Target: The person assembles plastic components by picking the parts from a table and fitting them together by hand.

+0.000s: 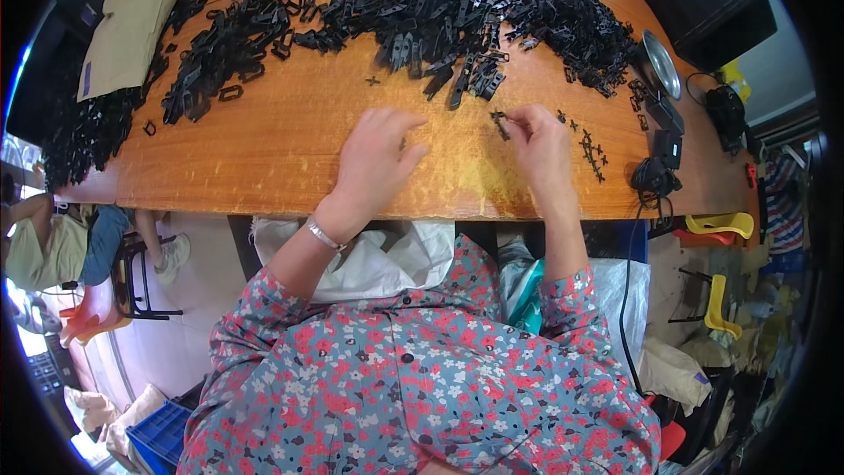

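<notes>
Between the thumb and fingers of my right hand (pixel 539 139) is a small black plastic part (pixel 500 123), pinched just above the wooden table. My left hand (pixel 380 154) hovers over the table to its left, fingers and thumb apart, with no part visible between them. A small cross-shaped black part (pixel 373 81) lies beyond my left hand. Beside my right hand, several similar small pieces (pixel 593 155) are scattered in a loose line. A big heap of black plastic clips (pixel 413 13) spreads across the far side of the table.
A brown paper bag (pixel 132 22) rests on more black parts at the left. At the right are a round metal dish (pixel 661 64), black boxes and a coiled cable (pixel 655 178). Another person's legs (pixel 105 242) show at the far left. A white sack (pixel 387 259) hangs below the table edge.
</notes>
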{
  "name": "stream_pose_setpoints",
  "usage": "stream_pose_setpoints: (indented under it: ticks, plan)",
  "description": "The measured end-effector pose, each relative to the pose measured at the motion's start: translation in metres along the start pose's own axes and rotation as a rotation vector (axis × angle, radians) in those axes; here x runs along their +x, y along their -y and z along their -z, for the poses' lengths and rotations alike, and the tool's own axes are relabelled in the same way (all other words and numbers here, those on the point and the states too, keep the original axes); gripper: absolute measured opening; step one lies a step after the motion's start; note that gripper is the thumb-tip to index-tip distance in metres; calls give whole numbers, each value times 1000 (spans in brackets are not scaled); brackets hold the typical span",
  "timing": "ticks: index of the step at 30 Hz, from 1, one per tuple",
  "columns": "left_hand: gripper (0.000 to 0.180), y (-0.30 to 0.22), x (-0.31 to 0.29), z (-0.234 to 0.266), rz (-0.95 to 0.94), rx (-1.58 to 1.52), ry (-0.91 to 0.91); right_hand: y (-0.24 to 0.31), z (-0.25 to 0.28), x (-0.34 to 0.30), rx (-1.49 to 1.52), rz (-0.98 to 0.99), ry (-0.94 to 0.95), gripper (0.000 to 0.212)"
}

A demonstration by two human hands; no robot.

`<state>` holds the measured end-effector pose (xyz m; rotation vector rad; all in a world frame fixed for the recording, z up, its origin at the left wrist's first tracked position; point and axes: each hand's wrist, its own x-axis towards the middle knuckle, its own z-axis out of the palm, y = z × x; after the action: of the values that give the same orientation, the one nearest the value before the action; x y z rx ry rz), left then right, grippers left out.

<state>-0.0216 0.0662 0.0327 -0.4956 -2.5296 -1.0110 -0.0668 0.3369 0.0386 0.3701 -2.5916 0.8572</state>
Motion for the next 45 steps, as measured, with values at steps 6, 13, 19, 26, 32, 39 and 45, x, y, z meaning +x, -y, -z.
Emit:
stream_pose_setpoints:
  ticks: [6,13,19,26,32,39,45]
  plan:
    - [24,-6,19,-26,280,-586,224,51,-1,-14,44,229,19,11]
    - [22,-8,16,-18,603,-1014,391,60,-3,-22,194,214,11,12]
    - [18,-13,10,-16,423,-583,294,62,-7,-27,218,206,29,15]
    - [8,-32,5,-5,-46,78,79,58,-12,-35,28,193,161,10]
    - [7,-36,26,-6,-126,27,-26,47,-15,-43,59,118,219,9]
    - [22,-47,75,-88,-11,-195,215,49,-26,-65,217,75,240,16]
    - [34,-39,49,-56,-11,-388,190,29,-32,-72,502,-248,188,15]
